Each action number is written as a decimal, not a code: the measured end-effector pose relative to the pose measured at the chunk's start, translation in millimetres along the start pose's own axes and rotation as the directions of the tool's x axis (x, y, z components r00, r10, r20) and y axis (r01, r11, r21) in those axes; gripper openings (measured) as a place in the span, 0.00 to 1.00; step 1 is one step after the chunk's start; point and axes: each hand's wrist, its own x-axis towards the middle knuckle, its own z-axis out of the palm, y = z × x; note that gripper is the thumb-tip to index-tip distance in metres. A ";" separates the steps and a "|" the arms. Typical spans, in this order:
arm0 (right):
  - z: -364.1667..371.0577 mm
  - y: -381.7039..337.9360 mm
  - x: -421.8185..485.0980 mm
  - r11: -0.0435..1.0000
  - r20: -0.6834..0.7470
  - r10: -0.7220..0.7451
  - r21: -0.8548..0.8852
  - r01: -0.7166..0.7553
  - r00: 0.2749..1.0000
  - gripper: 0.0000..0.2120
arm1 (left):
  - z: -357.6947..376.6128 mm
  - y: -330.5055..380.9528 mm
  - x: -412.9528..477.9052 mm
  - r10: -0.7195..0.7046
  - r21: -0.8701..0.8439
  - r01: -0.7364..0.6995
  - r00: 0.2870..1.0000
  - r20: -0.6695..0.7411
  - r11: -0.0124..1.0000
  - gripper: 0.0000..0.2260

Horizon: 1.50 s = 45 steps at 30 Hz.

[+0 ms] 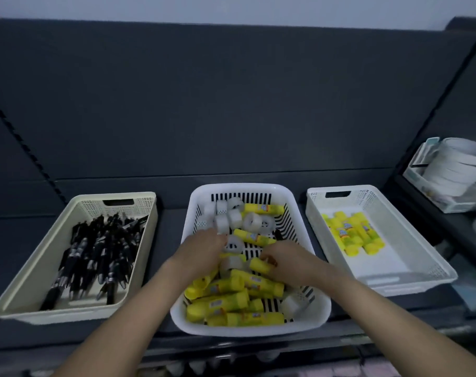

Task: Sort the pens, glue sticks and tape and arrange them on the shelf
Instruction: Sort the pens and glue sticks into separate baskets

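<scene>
bare forearms, l hand (204, 246) & r hand (288, 261), r nails look dark-painted.
</scene>
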 end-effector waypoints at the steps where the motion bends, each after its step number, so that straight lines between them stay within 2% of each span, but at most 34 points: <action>1: 0.3 0.4 0.1 1.000 -0.009 -0.021 0.010 0.021 1.000 0.10 | -1.6 2.8 0.4 -0.012 0.074 0.010 1.000 0.027 0.997 0.08; 4: -1.4 -2.5 -3.7 0.992 -0.041 -0.095 0.082 0.098 0.995 0.08 | -8.3 13.4 3.4 -0.054 0.203 0.030 0.992 0.114 0.979 0.13; 7: -0.8 -6.4 -9.2 0.964 -0.034 -0.226 0.133 0.229 0.974 0.03 | -14.0 14.4 5.5 -0.093 0.148 0.076 0.989 0.115 0.986 0.15; 11: 4.5 -12.0 -9.9 0.955 0.015 -0.294 -0.028 0.294 0.956 0.13 | -25.5 11.4 -0.7 -0.101 0.039 0.096 0.981 0.168 0.995 0.20; 13: 8.3 -13.1 -9.1 0.948 0.017 -0.289 -0.136 0.289 0.957 0.18 | -31.0 13.6 -4.5 -0.105 0.027 0.102 0.970 0.219 0.994 0.20; 15: 11.8 -13.9 -9.3 0.946 0.011 -0.282 -0.166 0.280 0.959 0.21 | -35.7 15.8 -8.5 -0.119 -0.018 0.127 0.963 0.240 0.992 0.19; 18: 10.4 -13.4 -9.3 0.969 0.019 -0.247 0.005 0.247 0.969 0.20 | -48.0 14.8 -19.7 -0.165 -0.152 0.200 0.963 0.214 0.968 0.19; 22: -0.3 -14.4 -9.7 0.978 0.022 -0.119 0.177 0.114 0.993 0.17 | -54.3 12.3 -38.0 -0.163 -0.250 0.216 0.963 0.216 0.944 0.17; 25: -8.5 -17.9 -9.8 0.969 -0.015 -0.065 0.237 0.067 0.998 0.18 | -45.0 20.2 -42.8 -0.149 -0.180 0.198 0.956 0.252 0.964 0.13; 27: -12.8 -21.3 -10.7 0.953 -0.027 -0.035 0.301 0.041 0.999 0.16 | -37.3 27.1 -43.2 -0.159 -0.073 0.184 0.950 0.270 0.980 0.17; 29: -14.0 -24.9 -12.4 0.931 -0.022 0.005 0.366 0.003 1.000 0.15 | -30.9 31.0 -43.6 -0.162 -0.015 0.173 0.948 0.273 0.985 0.22; 32: -13.5 -28.9 -15.6 0.885 -0.039 0.065 0.464 -0.040 0.997 0.16 | -25.6 30.3 -43.1 -0.158 -0.034 0.173 0.951 0.265 0.984 0.25; 34: -13.1 -29.3 -17.9 0.835 -0.065 0.099 0.549 -0.047 0.993 0.15 | -26.0 27.3 -43.3 -0.142 -0.067 0.166 0.952 0.273 0.984 0.23; 37: -12.2 -28.9 -23.0 0.703 -0.051 0.193 0.704 -0.102 0.980 0.16 | -29.4 19.9 -45.9 -0.139 -0.161 0.184 0.957 0.255 0.970 0.17; 40: -12.0 -26.5 -26.4 0.619 -0.045 0.272 0.773 -0.139 0.961 0.14 | -30.1 11.5 -49.3 -0.184 -0.399 0.238 0.968 0.170 0.885 0.12; 43: -14.8 -26.4 -29.2 0.537 -0.096 0.306 0.839 -0.089 0.947 0.08 | -28.4 13.5 -52.8 -0.237 -0.705 0.191 0.971 0.033 0.683 0.09; 45: -18.1 -27.2 -32.4 0.487 -0.136 0.348 0.872 -0.054 0.928 0.07 | -27.4 20.8 -50.9 -0.252 -0.823 0.144 0.968 0.002 0.549 0.08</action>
